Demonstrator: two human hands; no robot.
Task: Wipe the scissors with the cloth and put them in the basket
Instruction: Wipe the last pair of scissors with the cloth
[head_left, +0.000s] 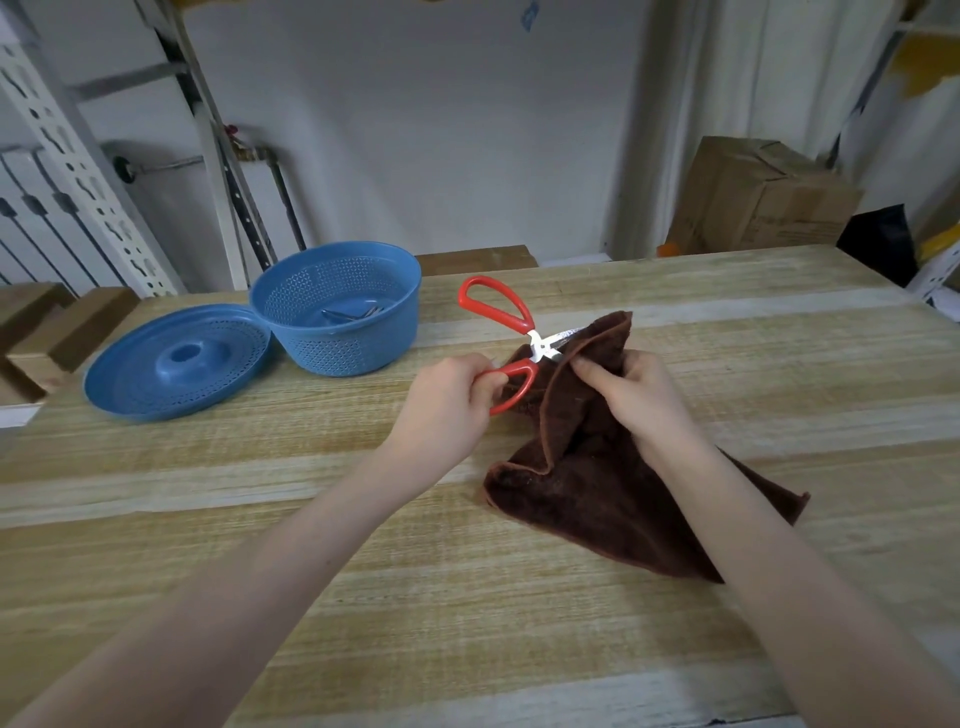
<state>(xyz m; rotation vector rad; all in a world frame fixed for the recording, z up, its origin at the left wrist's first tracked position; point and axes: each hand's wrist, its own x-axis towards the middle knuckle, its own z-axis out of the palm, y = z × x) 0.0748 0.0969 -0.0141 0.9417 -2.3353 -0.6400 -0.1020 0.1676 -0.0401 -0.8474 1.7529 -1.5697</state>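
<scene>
Left forearm and right forearm are seen entering from the bottom edge, both bare, stretched over a pale wood-grain table.

Brown cloth: lower part is spread on the table under the right forearm, upper part is lifted and folded.

Right hand: clenched on the cloth. A fold is pinched between thumb and fingers and wrapped over the blades of the scissors.

Left hand: fingers are curled through the lower red handle loop, which is gripped firmly. The upper red loop is left free, and the handles are spread wide apart.

The blades are mostly hidden by the cloth; only a short metal stretch by the pivot is exposed. Whether the tips touch the table cannot be told.

The scissors are held mid-table between both hands, right of the basket and apart from it, not inside.

The basket is set farther back on the left: blue, round, perforated, upright, open on top. Some metal utensils are seen lying in its bottom; their type cannot be made out for sure.

A blue perforated lid is laid flat on the table left of the basket, rim against the basket's wall, with a round hollow in its centre.

Wooden blocks are placed at the far left edge. Behind them a white slotted upright is seen leaning.

Beyond the table at back right, a cardboard box and a black bag are seen against a white wall.
</scene>
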